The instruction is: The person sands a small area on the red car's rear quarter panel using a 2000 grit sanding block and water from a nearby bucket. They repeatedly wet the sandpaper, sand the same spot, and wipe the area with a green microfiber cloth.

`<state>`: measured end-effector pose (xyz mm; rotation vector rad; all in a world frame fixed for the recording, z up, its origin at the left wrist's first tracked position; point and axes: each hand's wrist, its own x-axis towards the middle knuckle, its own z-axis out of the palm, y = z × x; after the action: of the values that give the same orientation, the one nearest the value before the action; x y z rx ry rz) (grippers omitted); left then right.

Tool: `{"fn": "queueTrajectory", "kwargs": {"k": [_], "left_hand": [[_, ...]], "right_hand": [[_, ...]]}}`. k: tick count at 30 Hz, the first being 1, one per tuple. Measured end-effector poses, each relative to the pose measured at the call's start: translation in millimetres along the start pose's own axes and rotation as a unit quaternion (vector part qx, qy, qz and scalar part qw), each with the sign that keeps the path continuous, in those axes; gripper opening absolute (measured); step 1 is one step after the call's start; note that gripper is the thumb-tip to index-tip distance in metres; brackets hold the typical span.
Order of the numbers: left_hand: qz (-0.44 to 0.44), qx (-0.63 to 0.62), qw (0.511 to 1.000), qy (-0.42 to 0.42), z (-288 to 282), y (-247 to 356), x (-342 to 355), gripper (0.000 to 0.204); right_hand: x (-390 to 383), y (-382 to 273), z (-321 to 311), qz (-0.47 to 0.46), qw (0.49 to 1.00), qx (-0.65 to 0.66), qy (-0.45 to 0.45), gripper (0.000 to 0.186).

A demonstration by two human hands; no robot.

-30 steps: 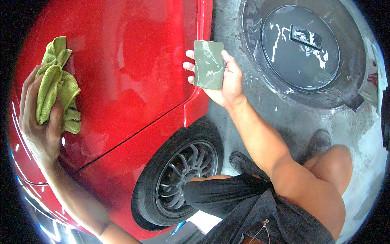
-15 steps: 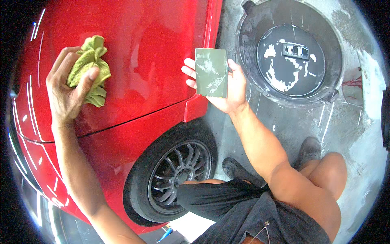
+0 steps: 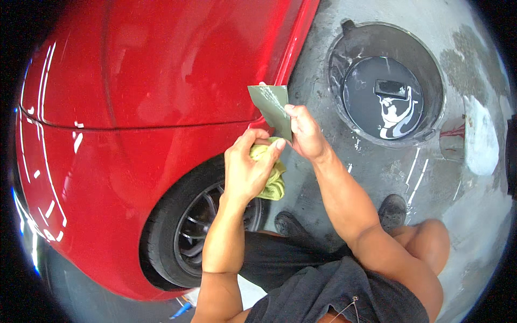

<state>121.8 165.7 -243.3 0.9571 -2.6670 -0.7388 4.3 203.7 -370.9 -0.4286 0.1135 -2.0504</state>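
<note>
My left hand (image 3: 246, 168) grips a crumpled yellow-green cloth (image 3: 272, 177) just above the car's wheel. My right hand (image 3: 305, 133) holds a thin grey-green rectangular sheet (image 3: 272, 105) upright by its lower edge, against the rear edge of the red car panel (image 3: 161, 86). The two hands meet; the cloth sits right under the sheet. Most of the cloth is hidden behind my left hand's fingers.
A black tyre with a dark spoked rim (image 3: 207, 226) sits below the hands. A round black lidded bucket (image 3: 390, 86) with wet streaks stands on the wet grey concrete (image 3: 431, 177) at the right. My knee (image 3: 425, 250) and dark shoes (image 3: 393, 210) are at lower right.
My left hand carried the cloth from the upper left of the panel down and right to meet the right hand. The right hand with the sheet dropped slightly and tilted it.
</note>
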Motion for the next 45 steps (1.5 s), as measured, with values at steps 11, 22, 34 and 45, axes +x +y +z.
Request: {"fn": "queueTrajectory", "kwargs": {"k": [11,22,34,45], "left_hand": [[0.086,-0.026,0.994,-0.063,-6.7,-45.7,5.6,0.038],[0.117,0.083,0.989,-0.030,-13.5,-52.9,-1.4,0.041],[0.084,0.035,0.996,-0.023,-9.7,-50.1,-4.6,0.028],[0.129,0.033,0.991,-0.013,-7.0,-58.3,-1.6,0.025]], "right_hand": [[-11.3,14.9,8.9,0.110,0.988,-0.088,-0.057,0.046],[-4.0,39.5,-11.0,0.119,0.969,-0.214,-0.027,0.036],[-3.4,27.4,-11.6,0.120,0.971,-0.208,-0.009,0.036],[0.3,34.0,-2.0,0.118,0.959,-0.254,-0.044,0.039]]}}
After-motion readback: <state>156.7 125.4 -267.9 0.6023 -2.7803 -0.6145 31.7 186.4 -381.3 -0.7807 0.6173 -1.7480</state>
